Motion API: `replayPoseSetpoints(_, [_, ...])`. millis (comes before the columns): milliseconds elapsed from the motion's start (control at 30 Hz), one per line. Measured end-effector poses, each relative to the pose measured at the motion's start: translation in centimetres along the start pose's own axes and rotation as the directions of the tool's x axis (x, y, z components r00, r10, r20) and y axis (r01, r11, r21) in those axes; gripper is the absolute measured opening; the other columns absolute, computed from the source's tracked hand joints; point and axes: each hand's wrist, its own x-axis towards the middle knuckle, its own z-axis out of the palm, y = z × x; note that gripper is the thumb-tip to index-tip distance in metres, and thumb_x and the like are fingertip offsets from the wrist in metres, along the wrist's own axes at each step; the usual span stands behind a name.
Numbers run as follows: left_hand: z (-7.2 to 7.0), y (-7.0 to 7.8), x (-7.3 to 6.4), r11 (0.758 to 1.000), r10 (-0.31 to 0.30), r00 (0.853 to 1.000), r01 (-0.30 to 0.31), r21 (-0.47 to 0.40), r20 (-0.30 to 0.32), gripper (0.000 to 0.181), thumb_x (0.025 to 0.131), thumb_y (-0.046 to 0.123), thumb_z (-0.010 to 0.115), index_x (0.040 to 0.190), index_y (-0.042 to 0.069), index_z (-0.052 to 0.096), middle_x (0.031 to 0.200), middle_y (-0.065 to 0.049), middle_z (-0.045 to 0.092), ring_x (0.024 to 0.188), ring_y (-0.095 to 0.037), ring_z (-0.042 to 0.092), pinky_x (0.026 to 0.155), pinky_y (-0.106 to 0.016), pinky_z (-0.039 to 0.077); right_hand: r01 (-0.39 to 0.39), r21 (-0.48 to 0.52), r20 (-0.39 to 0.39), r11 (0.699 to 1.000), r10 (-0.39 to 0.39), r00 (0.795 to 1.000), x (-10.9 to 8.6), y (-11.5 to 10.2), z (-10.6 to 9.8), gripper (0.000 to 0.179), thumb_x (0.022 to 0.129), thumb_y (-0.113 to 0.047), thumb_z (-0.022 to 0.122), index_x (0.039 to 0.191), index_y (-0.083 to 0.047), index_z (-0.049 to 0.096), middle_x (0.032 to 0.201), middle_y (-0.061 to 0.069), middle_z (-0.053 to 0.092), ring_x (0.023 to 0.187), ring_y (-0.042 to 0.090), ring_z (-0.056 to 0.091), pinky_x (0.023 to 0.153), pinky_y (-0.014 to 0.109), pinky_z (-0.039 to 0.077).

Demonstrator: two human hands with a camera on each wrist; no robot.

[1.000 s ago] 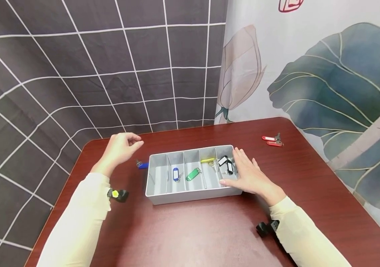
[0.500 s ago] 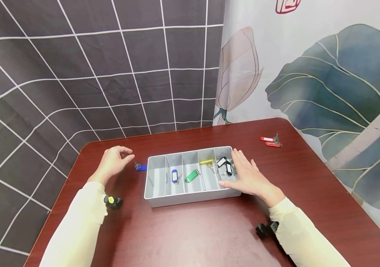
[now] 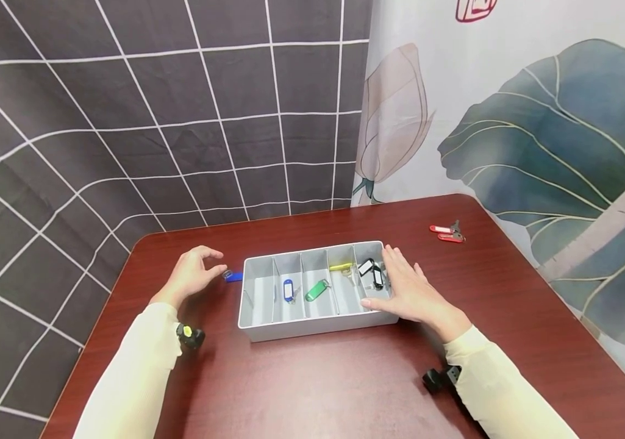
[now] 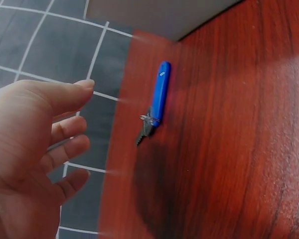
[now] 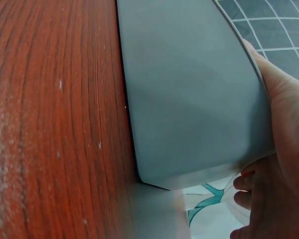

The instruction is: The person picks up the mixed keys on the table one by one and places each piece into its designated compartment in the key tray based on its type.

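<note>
Now hovering with left hand [image 3: 191, 277], thumb and fingertips apart, just beside the blue tag [image 3: 233, 277] on the table [image 3: 312, 390], left of the tray [image 3: 317, 327]; meanwhile resting right hand [image 3: 413, 294], fingers straight, over the tray's far-right end, probably steadying.

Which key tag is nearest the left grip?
The blue key tag on the table, left of the grey tray; the other blue tag lies inside, the red tags far right.

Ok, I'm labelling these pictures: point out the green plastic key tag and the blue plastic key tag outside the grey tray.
Green plastic key tag [image 3: 316, 290]: head view, middle of its body.
Blue plastic key tag [image 4: 160, 93]: left wrist view, middle of its body.
</note>
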Motion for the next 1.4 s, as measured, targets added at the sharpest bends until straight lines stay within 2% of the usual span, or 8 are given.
replayPoseSetpoints(433, [1.2, -0.6, 0.6, 0.992, 0.127, 0.99, -0.126, -0.015, 0.057, 0.04, 0.079, 0.012, 0.079, 0.114, -0.004, 0.067, 0.115, -0.017, 0.064, 0.11, -0.034, 0.057, 0.097, -0.049, 0.042, 0.014, 0.001, -0.002, 1.0, -0.014, 1.0, 0.1, 0.1, -0.2, 0.129, 0.067, -0.083, 0.057, 0.154, -0.001, 0.007, 0.159, 0.019, 0.011, 0.146, 0.034, 0.009, 0.107, 0.067, 0.014])
replayPoseSetpoints(633, [2.0, -1.1, 0.6, 0.99, 0.14, 0.986, -0.139, -0.017, 0.088, 0.043, 0.077, 0.012, 0.08, 0.115, -0.004, 0.066, 0.118, -0.017, 0.063, 0.107, -0.033, 0.059, 0.096, -0.047, 0.044, 0.011, 0.001, 0.006, 1.0, -0.011, 1.0, 0.3, -0.1, -0.2, 0.129, 0.068, -0.082, 0.058, 0.154, -0.001, 0.007, 0.159, 0.019, 0.01, 0.146, 0.034, 0.008, 0.108, 0.067, 0.014])
replayPoseSetpoints(933, [3.0, -1.5, 0.5, 0.987, 0.157, 0.98, -0.159, 0.013, 0.123, 0.045, 0.077, 0.012, 0.08, 0.116, -0.003, 0.066, 0.119, -0.02, 0.062, 0.112, -0.037, 0.056, 0.099, -0.051, 0.041, 0.008, 0.012, 0.013, 1.0, -0.008, 1.0, 0.2, 0.0, -0.1, 0.13, 0.068, -0.082, 0.059, 0.154, -0.001, 0.005, 0.159, 0.019, 0.009, 0.146, 0.034, 0.008, 0.109, 0.066, 0.013])
replayPoseSetpoints(1067, [3.2, -1.7, 0.4, 0.986, 0.157, 0.978, -0.163, 0.034, 0.136, 0.043, 0.078, 0.013, 0.08, 0.116, -0.003, 0.067, 0.119, -0.021, 0.061, 0.113, -0.038, 0.056, 0.099, -0.051, 0.041, 0.005, 0.018, 0.016, 1.0, -0.005, 1.0, 0.2, 0.1, 0.0, 0.129, 0.068, -0.081, 0.059, 0.154, -0.002, 0.005, 0.159, 0.018, 0.008, 0.146, 0.034, 0.008, 0.108, 0.066, 0.012])
replayPoseSetpoints(1300, [3.3, -2.1, 0.0, 0.995, 0.064, 0.985, -0.074, 0.064, 0.158, 0.043, 0.081, 0.02, 0.078, 0.118, 0.0, 0.067, 0.123, -0.019, 0.058, 0.116, -0.037, 0.052, 0.099, -0.052, 0.04, 0.013, 0.019, 0.008, 1.0, -0.013, 1.0, 0.2, 0.1, 0.0, 0.128, 0.068, -0.08, 0.061, 0.154, -0.002, 0.005, 0.159, 0.019, 0.01, 0.146, 0.035, 0.009, 0.107, 0.068, 0.014])
replayPoseSetpoints(1400, [3.2, -2.1, -0.1, 0.996, 0.057, 0.987, -0.067, 0.066, 0.151, 0.043, 0.082, 0.021, 0.077, 0.118, 0.001, 0.067, 0.121, -0.018, 0.059, 0.114, -0.036, 0.053, 0.097, -0.052, 0.041, 0.013, 0.016, 0.006, 1.0, -0.013, 1.0, 0.2, 0.1, -0.1, 0.128, 0.068, -0.08, 0.061, 0.154, -0.001, 0.006, 0.159, 0.02, 0.01, 0.146, 0.035, 0.01, 0.107, 0.067, 0.015])
